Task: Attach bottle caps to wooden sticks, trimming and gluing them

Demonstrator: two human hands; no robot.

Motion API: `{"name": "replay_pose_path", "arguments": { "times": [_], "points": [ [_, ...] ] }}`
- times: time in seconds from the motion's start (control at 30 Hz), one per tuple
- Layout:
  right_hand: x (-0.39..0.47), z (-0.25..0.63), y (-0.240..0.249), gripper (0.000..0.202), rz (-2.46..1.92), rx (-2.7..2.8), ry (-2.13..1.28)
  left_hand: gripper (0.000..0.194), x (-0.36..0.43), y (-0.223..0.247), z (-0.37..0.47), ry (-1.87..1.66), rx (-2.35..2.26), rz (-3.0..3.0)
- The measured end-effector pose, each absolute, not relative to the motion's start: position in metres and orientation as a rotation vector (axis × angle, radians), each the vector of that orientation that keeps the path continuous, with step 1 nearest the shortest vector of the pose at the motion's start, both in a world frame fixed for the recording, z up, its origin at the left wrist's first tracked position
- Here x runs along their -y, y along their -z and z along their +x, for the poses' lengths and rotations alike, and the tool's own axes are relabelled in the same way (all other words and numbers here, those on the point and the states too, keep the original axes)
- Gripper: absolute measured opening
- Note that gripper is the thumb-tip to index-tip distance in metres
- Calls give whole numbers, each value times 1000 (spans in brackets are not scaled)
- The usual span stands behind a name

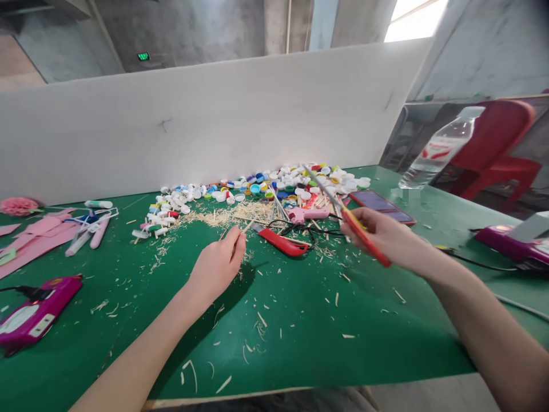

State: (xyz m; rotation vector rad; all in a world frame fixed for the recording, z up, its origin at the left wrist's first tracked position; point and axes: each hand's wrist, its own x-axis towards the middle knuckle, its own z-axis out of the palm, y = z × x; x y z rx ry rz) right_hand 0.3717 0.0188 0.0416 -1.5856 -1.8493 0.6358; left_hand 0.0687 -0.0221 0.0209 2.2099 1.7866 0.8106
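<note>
My left hand [221,260], closed, pinches a thin wooden stick [247,226] whose pale tip sticks out past the fingers. In my right hand [380,232] is a pair of scissors [349,220], seen nearly edge-on, with red and yellow-orange handles and long grey blades pointing up and away to the left. Between the hands lies a red utility knife [283,242] on the green table [300,343]. Just behind it rests a pink glue gun [306,214] with a black cord. Wood shavings [210,217] are heaped beyond my left hand.
Many coloured bottle caps [257,186] pile against a white board [214,126]. A phone [381,206] and a water bottle [444,149] are right. Purple power strips [40,315] stand on both sides. Pink paper [32,237] and more glue guns [90,232] lie left.
</note>
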Motion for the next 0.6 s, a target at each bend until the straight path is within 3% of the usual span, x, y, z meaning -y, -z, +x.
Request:
{"name": "replay_pose_path", "arguments": {
  "times": [0.13,0.37,0.6],
  "points": [
    [0,346,-39,50,-1461,2108,-914,25,25,-26,68,-1015,-1717,2145],
    [6,346,-41,58,-1431,2248,-1085,30,30,-30,72,-1153,-1578,2009],
    [14,339,-45,47,-1357,2313,-1219,35,30,-27,74,-1156,-1530,1919]
  ]
}}
